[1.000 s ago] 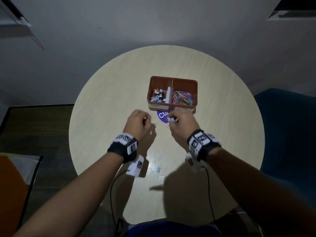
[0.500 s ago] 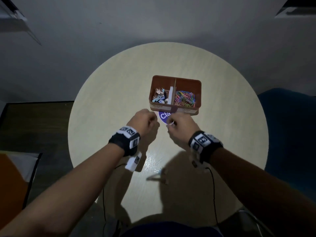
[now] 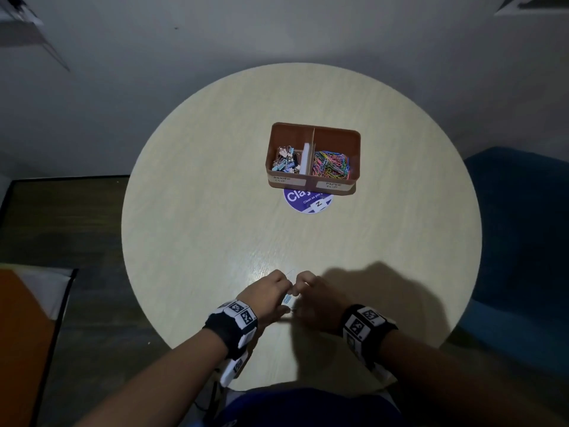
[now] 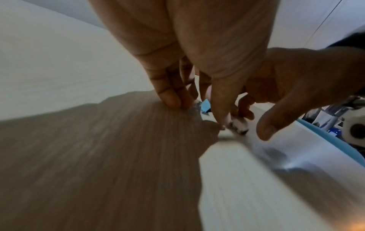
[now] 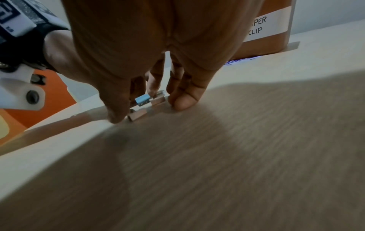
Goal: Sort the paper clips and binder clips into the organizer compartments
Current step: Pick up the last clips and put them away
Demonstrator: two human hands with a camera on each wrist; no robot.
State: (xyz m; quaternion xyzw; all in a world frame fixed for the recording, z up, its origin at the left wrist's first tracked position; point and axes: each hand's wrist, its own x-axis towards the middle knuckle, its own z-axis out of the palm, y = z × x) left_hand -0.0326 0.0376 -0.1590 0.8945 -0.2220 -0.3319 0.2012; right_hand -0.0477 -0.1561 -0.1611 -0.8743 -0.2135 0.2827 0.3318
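A brown organizer (image 3: pixel 312 131) stands mid-table, with binder clips (image 3: pixel 286 163) in its left compartment and coloured paper clips (image 3: pixel 331 166) in its right one. Both hands are down at the near edge over a few loose clips. My left hand (image 3: pixel 271 295) has its fingers (image 4: pixel 173 100) and thumb on the table, closed round a blue binder clip (image 4: pixel 205 106). My right hand (image 3: pixel 311 298) pinches a pale pinkish binder clip (image 5: pixel 137 116) between finger and thumb (image 5: pixel 183 101). The blue binder clip (image 5: pixel 142 100) lies just behind it. Loose paper clips under the hands are hidden.
A purple round sticker (image 3: pixel 308 200) lies just in front of the organizer. The round pale table (image 3: pixel 215 180) ends close behind my wrists. An orange object (image 3: pixel 21 334) sits low on the left and a blue chair (image 3: pixel 523 241) on the right.
Both hands have drawn back from the organizer's front to the near table edge. They have come down together onto the loose clips there.
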